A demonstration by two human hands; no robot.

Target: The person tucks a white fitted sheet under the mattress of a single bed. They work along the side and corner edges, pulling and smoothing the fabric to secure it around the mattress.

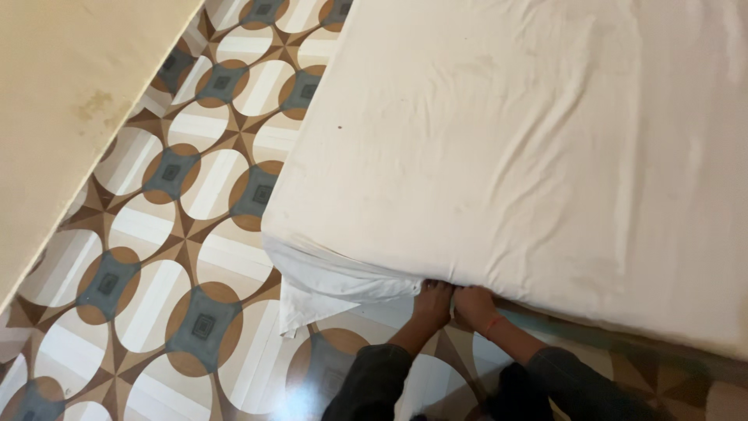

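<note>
Fingertips of both hands hidden, pushed under the near edge of the mattress [530, 140] where the sheet [335, 281] wraps below. Left hand [433, 302] and right hand [475, 304] side by side, touching or nearly so, knuckles up, fingers curled into the white cloth; exactly how much cloth each grips, impossible to tell. Thin red band at the right wrist. Dark sleeves [366, 382] cut off by the bottom edge of the view, rest of the person out of sight.

Sheet cotton-like, off-white, creased in soft diagonal folds across the top of the bed, faintly marked with small dark specks near the left edge. At the near left corner of the bed, bunched in layered folds, with 1 loose triangular flap hanging down to the floor [156, 257]. Far and right parts of the bed cut off by the frame.

Floor of glossy tiles, patterned in repeating cream ovals, brown rings and grey-blue squares, glare hiding detail near the bottom. Pale yellowish wall [70, 86], matt and stained, filling the upper left corner.
</note>
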